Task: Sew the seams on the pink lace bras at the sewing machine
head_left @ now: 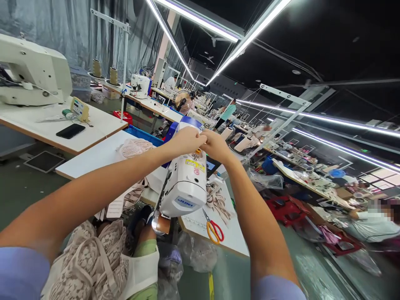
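Both my arms reach forward over a white sewing machine on a white table. My left hand and my right hand meet above the machine's far end, fingers pinched together on something too small to make out. Lace fabric pieces lie on the table left of the machine, and more lace is piled on my lap. Orange-handled scissors rest near the table's front edge, right of the machine.
Another sewing machine, a black phone and a small control box sit on the table at left. Rows of sewing stations with other workers stretch away ahead and right. A blue bin stands behind my table.
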Demonstrator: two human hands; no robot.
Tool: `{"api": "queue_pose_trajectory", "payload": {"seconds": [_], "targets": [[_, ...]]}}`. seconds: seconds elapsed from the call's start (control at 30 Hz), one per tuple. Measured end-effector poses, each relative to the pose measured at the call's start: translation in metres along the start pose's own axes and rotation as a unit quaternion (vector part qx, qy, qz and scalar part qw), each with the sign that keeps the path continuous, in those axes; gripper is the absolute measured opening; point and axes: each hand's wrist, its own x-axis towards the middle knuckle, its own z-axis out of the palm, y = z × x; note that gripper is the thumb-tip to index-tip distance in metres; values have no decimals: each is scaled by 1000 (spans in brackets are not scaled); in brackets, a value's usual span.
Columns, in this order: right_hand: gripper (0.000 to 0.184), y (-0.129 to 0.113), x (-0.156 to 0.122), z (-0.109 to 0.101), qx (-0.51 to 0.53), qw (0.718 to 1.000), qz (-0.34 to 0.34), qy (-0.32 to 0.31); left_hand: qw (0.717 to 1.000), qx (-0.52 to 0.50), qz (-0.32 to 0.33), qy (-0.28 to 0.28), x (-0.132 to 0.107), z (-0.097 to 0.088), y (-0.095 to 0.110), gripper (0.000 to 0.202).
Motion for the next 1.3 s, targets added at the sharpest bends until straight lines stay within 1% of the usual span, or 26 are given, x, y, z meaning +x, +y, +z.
{"api": "queue_pose_trajectory", "payload": {"seconds": [0.03,0.07,0.13,0.17,0.23,0.3,0.33,0.4,0.47,0.53,0.6,0.67,0.7,0.77,0.83,0.9,0.93,0.97,1.03,1.07,1.13,1.2,1.23,1.27,1.3], "targets": [[20,2,-2,-1,-13,1000,7,-3,1000,24,-9,-2,1,1,-2,44],[21,3,-6,-3,-15,1000,7,-9,999,38,-16,-16,0,1,-3,46],[20,-1,-13,-6,9,1000,-8,-12,998,34,-14,-49,-2,-2,-2,44],[19,-4,-14,-6,25,999,-18,-11,998,23,-7,-55,-3,-4,0,42],[16,-8,-8,-5,47,998,-28,-2,999,14,3,-35,-1,-7,5,39],[16,-6,2,-3,43,999,-23,-4,999,30,11,-6,5,-7,7,38],[18,-3,4,-4,34,999,-16,-8,999,40,11,-7,7,-7,7,37],[21,3,-2,-6,19,1000,1,-21,998,53,6,-40,7,-5,2,36],[19,4,-18,-8,29,999,14,-18,994,40,-4,-99,1,-3,-5,36],[15,1,-33,-6,68,997,22,10,989,-19,-43,-137,-7,-2,-15,33],[19,-5,-37,0,113,993,16,30,974,-128,-110,-152,-13,-2,-22,28],[17,-9,-30,5,128,991,8,29,950,-223,-167,-137,-17,-3,-27,27],[14,-10,-25,7,117,993,7,24,942,-255,-179,-126,-19,-4,-28,28],[13,-13,-16,8,65,998,9,23,934,-284,-180,-118,-26,-7,-29,29],[14,-15,-12,7,8,999,16,36,932,-294,-161,-137,-41,-12,-32,28],[13,-16,-9,7,-6,998,40,40,935,-291,-144,-144,-65,-16,-41,27],[11,-16,-7,8,10,998,56,39,938,-288,-142,-128,-79,-18,-49,28],[10,-15,-2,8,32,996,71,32,943,-283,-146,-98,-94,-18,-57,30],[18,-13,11,8,65,993,95,5,950,-257,-171,-37,-126,-14,-75,32],[19,-13,19,7,69,992,106,-15,953,-236,-186,-19,-142,-10,-84,32],[15,-12,34,2,58,989,130,-40,958,-182,-219,-13,-174,-1,-98,31],[17,-12,36,-4,55,986,155,-30,962,-124,-244,-9,-204,12,-106,29],[22,-13,30,-5,58,984,167,-13,964,-95,-248,-2,-218,19,-109,28],[29,-14,19,-4,74,982,171,0,966,-69,-247,5,-230,26,-112,27],[40,-15,1,0,108,980,166,8,969,-44,-243,8,-242,34,-115,26]]}}
